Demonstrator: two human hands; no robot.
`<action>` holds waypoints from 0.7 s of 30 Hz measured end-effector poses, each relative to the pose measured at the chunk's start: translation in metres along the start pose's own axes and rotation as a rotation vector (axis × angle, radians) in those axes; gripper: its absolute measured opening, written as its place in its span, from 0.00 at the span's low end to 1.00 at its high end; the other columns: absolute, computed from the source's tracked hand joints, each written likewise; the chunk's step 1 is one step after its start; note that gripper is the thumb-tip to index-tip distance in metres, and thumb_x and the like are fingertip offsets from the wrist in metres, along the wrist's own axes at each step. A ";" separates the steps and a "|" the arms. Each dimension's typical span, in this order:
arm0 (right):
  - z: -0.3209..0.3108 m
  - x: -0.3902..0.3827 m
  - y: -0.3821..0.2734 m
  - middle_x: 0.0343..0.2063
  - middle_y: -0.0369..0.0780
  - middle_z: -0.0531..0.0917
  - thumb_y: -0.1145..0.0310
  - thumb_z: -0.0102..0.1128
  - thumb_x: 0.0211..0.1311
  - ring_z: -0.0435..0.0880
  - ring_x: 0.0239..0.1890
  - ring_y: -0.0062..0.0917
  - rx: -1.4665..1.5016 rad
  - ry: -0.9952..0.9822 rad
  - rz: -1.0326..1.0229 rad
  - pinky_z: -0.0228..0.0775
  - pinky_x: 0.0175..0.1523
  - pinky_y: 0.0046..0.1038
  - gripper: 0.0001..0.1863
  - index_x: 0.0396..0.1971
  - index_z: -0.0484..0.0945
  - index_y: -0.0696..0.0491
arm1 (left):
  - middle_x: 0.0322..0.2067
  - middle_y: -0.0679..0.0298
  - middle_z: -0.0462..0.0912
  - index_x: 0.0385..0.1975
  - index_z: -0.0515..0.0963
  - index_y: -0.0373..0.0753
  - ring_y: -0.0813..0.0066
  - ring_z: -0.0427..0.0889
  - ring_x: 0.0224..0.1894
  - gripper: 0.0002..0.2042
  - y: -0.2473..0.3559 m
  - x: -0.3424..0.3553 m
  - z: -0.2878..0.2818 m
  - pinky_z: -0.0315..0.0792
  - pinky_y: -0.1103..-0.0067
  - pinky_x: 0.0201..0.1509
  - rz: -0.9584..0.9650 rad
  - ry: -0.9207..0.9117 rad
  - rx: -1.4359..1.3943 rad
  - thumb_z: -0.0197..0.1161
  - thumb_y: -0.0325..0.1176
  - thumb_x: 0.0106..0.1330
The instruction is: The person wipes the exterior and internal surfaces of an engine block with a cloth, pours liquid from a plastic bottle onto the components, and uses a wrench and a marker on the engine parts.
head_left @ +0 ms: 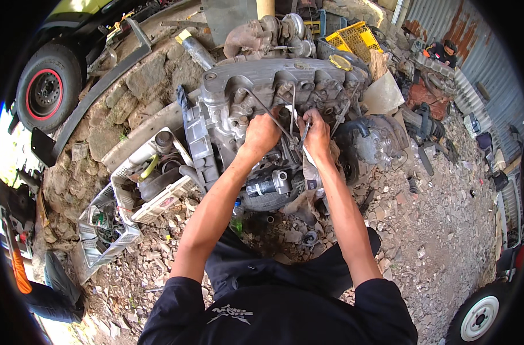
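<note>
Before me is a grimy engine [227, 80] with a long cover and bent metal pipes [265, 106] across its side. My left hand [260, 135] has its fingers curled in among these pipes; what they grip is hidden. My right hand [317, 137] is closed on a slim metal tool [305, 131] beside the pipes, with a pale cloth [311, 164] hanging below it. A black cylindrical part [262, 186] sits under my hands, and a round housing [377, 146] lies right of the engine.
Crates of parts [109, 236] stand left on rubble. A yellow crate [354, 40], turbocharger [256, 37] and wheels [46, 89] surround the engine. One person [443, 53] is at the back right; another's orange sleeve [20, 270] shows at lower left. Corrugated sheeting [480, 86] lines the right.
</note>
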State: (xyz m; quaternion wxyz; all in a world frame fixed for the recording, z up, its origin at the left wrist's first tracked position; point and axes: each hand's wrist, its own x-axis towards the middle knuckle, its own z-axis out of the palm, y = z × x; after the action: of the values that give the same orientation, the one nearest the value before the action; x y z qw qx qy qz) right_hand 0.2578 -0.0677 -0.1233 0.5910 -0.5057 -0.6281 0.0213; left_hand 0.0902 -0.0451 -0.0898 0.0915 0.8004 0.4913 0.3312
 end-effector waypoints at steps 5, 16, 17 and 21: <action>-0.007 -0.022 0.006 0.22 0.46 0.79 0.76 0.65 0.58 0.80 0.27 0.46 -0.021 0.025 -0.056 0.69 0.31 0.39 0.09 0.32 0.72 0.55 | 0.30 0.41 0.83 0.56 0.77 0.47 0.41 0.83 0.37 0.18 0.008 -0.004 -0.002 0.76 0.55 0.42 -0.094 -0.025 -0.079 0.57 0.37 0.66; -0.015 -0.002 -0.016 0.34 0.45 0.86 0.74 0.68 0.60 0.87 0.38 0.40 0.148 0.175 -0.131 0.76 0.41 0.35 0.09 0.34 0.75 0.56 | 0.41 0.47 0.82 0.49 0.78 0.38 0.43 0.83 0.38 0.15 0.010 -0.029 -0.015 0.77 0.56 0.40 0.064 0.307 -0.120 0.62 0.31 0.63; -0.014 0.008 -0.020 0.37 0.45 0.87 0.75 0.67 0.61 0.88 0.40 0.39 0.181 0.156 -0.164 0.78 0.43 0.33 0.08 0.35 0.75 0.56 | 0.42 0.49 0.80 0.53 0.76 0.37 0.44 0.82 0.39 0.18 0.006 -0.028 -0.020 0.77 0.57 0.41 0.091 0.271 -0.107 0.62 0.28 0.62; -0.004 0.030 -0.007 0.33 0.44 0.86 0.78 0.68 0.58 0.88 0.38 0.38 0.247 0.037 -0.146 0.77 0.41 0.32 0.08 0.33 0.76 0.57 | 0.49 0.50 0.80 0.59 0.70 0.39 0.45 0.81 0.46 0.22 0.015 -0.022 -0.029 0.77 0.60 0.48 0.144 0.260 -0.208 0.61 0.28 0.64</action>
State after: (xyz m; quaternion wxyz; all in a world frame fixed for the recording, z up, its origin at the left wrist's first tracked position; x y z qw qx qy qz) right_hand 0.2629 -0.0541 -0.0961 0.6604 -0.3824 -0.6446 0.0461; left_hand 0.0769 -0.0765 -0.0706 0.0854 0.7700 0.4035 0.4868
